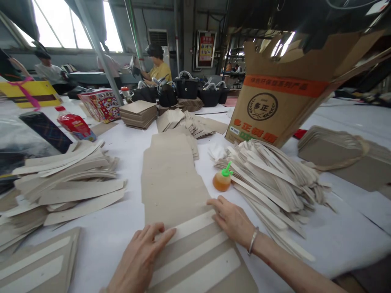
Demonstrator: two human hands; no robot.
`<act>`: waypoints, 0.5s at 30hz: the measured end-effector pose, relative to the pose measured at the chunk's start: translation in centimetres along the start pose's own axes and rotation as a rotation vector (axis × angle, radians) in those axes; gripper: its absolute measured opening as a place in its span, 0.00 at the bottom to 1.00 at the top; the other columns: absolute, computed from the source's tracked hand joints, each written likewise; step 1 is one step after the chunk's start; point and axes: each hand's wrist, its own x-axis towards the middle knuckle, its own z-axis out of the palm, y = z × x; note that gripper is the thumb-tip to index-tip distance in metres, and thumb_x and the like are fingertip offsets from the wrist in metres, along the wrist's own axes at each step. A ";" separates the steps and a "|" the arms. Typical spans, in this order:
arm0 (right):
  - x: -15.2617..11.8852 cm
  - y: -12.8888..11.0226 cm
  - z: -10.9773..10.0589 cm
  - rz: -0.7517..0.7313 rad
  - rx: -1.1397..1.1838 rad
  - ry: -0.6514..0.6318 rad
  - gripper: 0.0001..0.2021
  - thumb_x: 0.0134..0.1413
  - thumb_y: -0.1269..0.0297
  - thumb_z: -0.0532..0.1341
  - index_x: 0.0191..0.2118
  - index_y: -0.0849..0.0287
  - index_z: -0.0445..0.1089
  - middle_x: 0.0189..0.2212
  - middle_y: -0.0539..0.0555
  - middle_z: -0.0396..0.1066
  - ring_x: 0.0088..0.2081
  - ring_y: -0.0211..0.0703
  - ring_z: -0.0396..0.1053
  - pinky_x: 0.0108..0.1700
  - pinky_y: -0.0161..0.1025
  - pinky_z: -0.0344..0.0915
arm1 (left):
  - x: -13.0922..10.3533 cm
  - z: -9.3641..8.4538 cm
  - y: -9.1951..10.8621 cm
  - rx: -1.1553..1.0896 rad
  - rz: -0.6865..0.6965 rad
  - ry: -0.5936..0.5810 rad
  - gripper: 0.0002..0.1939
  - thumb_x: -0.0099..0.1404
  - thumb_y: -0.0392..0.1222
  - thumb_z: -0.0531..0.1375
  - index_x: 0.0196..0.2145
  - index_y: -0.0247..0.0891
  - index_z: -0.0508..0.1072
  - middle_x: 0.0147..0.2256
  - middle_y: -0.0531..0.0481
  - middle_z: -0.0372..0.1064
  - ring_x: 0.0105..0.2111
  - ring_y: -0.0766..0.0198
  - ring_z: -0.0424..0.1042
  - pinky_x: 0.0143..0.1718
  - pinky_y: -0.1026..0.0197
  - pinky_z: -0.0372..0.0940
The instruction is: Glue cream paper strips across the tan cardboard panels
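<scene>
In front of me lies a grey-brown cardboard panel (pixel 174 179) with several pale strips across its near part. My left hand (pixel 143 254) is at the left end of the farthest pale cardboard strip (pixel 192 226), its thumb and fingers on that end. At the opposite end, my right hand (pixel 233 219), with a bracelet on its wrist, has thumb and fingertips about the strip. The strip lies flat against the panel. Just beyond the right hand stands a small squeeze bottle (pixel 221 182) of amber liquid with a green nozzle.
Loose strips form piles at left (pixel 76 183) and right (pixel 269 179). A large open carton (pixel 269 101) stands at back right. Stacked cardboard pieces (pixel 139 114), a red bottle (pixel 75 124) and black bags (pixel 186 87) are farther back. A person in yellow (pixel 161 71) works beyond.
</scene>
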 end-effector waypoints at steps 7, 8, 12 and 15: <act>0.2 0.4 0.8 -0.520 -0.230 -0.074 0.16 0.54 0.77 0.52 0.44 0.51 0.66 0.34 0.52 0.62 0.35 0.41 0.58 0.35 0.38 0.50 | 0.1 1.2 0.6 0.248 0.142 -0.032 0.32 0.58 0.26 0.51 0.58 0.50 0.55 0.50 0.49 0.64 0.44 0.59 0.64 0.45 0.58 0.62; 0.2 0.4 0.8 -0.527 -0.233 -0.069 0.15 0.55 0.76 0.52 0.44 0.52 0.66 0.34 0.52 0.63 0.36 0.42 0.58 0.35 0.39 0.50 | 0.0 1.2 0.7 0.258 0.141 -0.031 0.31 0.59 0.27 0.52 0.58 0.49 0.55 0.50 0.49 0.64 0.44 0.59 0.64 0.45 0.59 0.62; 0.4 -0.1 0.7 -0.522 -0.185 -0.059 0.15 0.53 0.77 0.54 0.43 0.52 0.66 0.35 0.53 0.64 0.37 0.43 0.58 0.37 0.41 0.49 | -0.3 0.7 1.7 0.258 0.128 -0.022 0.26 0.63 0.32 0.53 0.57 0.47 0.55 0.48 0.50 0.65 0.43 0.60 0.64 0.43 0.61 0.61; 0.6 -0.7 0.6 -0.512 -0.140 -0.065 0.12 0.52 0.76 0.56 0.39 0.52 0.67 0.35 0.53 0.64 0.37 0.44 0.58 0.38 0.42 0.48 | -0.3 0.4 2.0 0.254 0.112 0.003 0.23 0.65 0.38 0.52 0.57 0.48 0.54 0.47 0.50 0.64 0.42 0.61 0.63 0.42 0.61 0.60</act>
